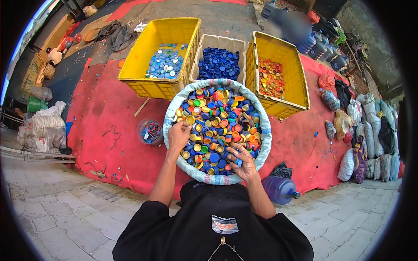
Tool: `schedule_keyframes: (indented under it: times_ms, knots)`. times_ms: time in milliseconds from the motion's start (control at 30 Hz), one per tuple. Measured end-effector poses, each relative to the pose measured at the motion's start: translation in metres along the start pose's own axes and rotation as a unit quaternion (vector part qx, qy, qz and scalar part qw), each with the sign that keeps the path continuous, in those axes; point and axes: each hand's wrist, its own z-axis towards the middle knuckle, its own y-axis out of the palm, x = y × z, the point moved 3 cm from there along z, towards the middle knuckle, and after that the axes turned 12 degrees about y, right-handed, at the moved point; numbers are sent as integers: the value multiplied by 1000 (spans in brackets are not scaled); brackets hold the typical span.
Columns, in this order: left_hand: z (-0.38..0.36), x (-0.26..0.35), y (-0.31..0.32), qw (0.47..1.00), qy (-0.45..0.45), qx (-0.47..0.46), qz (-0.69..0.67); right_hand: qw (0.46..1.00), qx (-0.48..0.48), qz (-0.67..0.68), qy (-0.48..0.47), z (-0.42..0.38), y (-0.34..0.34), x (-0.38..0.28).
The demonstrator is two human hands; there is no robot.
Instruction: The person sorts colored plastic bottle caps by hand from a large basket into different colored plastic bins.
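Observation:
A round sack (171,119) with a rolled pale-blue rim stands in front of me, heaped with mixed bottle caps (213,157) in blue, gold, red, orange, yellow and green. My left hand (178,137) is at the sack's left side, fingers bent together over the caps; what they pinch, if anything, is hidden. At the lower right of the heap, my right hand (244,164) is curled palm up with blue bottle caps (238,162) held in its fingers.
Beyond the sack stand a yellow crate (135,71) of light-blue caps, a white crate (194,65) of dark-blue caps and another yellow crate (278,104) of red-orange caps. A small bucket (150,131) is left, a water jug (278,190) right. Filled sacks (347,165) line the right.

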Motion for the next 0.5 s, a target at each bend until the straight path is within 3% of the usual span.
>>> schedule_keyframes:
  times_ms: [233, 300, 500]
  knots:
    - [42, 1, 19, 985, 110, -22, 133, 1000, -30, 6, -7, 3, -2, 1]
    - [53, 1, 25, 972, 126, -15, 197, 999, -33, 1, -9, 5, -6, 2]
    - [73, 15, 34, 964, 129, -71, 221, 999, -47, 1, -4, 2, -7, 2]
